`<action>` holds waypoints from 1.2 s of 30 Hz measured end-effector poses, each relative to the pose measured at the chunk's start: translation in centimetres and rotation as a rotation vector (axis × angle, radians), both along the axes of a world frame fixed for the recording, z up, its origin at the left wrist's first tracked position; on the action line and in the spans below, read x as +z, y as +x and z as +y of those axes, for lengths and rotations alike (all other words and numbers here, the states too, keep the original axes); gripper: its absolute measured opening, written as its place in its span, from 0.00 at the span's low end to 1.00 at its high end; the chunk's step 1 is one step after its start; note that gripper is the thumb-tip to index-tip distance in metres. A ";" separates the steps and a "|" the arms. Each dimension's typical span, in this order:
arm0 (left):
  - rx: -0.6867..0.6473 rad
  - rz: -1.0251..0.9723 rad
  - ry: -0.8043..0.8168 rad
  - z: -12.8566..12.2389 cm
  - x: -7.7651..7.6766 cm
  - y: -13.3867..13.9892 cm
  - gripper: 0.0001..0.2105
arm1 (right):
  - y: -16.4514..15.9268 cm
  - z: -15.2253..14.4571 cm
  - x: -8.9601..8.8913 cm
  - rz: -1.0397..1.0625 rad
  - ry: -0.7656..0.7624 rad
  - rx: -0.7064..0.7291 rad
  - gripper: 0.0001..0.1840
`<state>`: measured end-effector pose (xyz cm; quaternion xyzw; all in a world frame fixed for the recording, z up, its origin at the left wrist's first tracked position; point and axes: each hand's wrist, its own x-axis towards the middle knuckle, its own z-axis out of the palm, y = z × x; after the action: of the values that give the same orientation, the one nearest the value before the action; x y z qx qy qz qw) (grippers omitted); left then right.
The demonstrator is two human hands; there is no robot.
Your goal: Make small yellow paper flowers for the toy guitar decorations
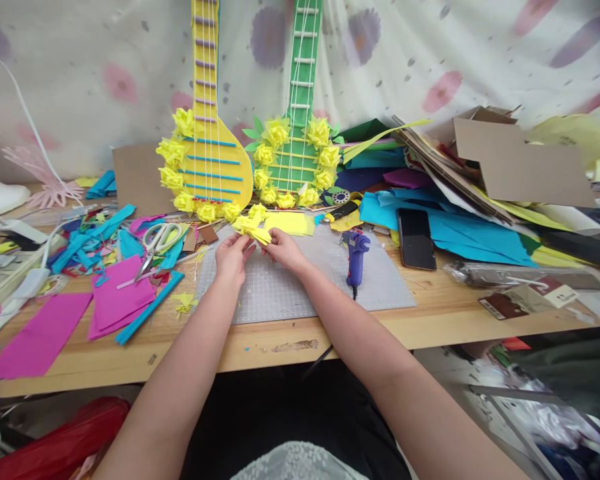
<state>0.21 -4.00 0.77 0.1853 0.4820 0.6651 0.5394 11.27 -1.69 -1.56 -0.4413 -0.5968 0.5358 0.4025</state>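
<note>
Over the grey cutting mat [275, 293], both of my hands pinch a yellow paper flower [251, 229] with loose strip-like petals. My left hand [233, 257] grips it from the left, fingers closed at its base. From the right, my right hand [283, 250] holds its lower edge between thumb and fingers. Just behind lie pale yellow paper pieces [290, 223]. Beyond them stand a yellow paper guitar [217, 167] and a green paper guitar [296, 163], each edged with yellow paper flowers. A purple glue gun [357, 257] rests on the mat to the right.
Scissors [155, 247] lie among paper scraps on the left, near magenta sheets [123, 297] and a blue strip [150, 308]. A phone [417, 239] sits on blue paper [473, 233] at right. Stacked cardboard [525, 160] leans behind. A power strip [10, 300] is at far left.
</note>
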 end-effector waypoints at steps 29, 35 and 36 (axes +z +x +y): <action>-0.046 -0.067 -0.003 0.2 -0.2 -0.5 0.05 | 0.2 -0.4 0.6 0.202 -0.125 0.008 0.10; -0.039 -0.104 0.006 0.1 -0.4 -0.5 0.07 | 0.2 -0.2 0.4 0.156 -0.101 0.015 0.09; -0.036 -0.104 0.007 0.1 -0.4 -0.5 0.07 | 0.3 -0.2 0.4 0.156 -0.102 0.021 0.09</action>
<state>-0.30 -3.89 0.41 0.1612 0.4477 0.6657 0.5749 11.54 -1.85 -1.20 -0.4119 -0.5401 0.6023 0.4194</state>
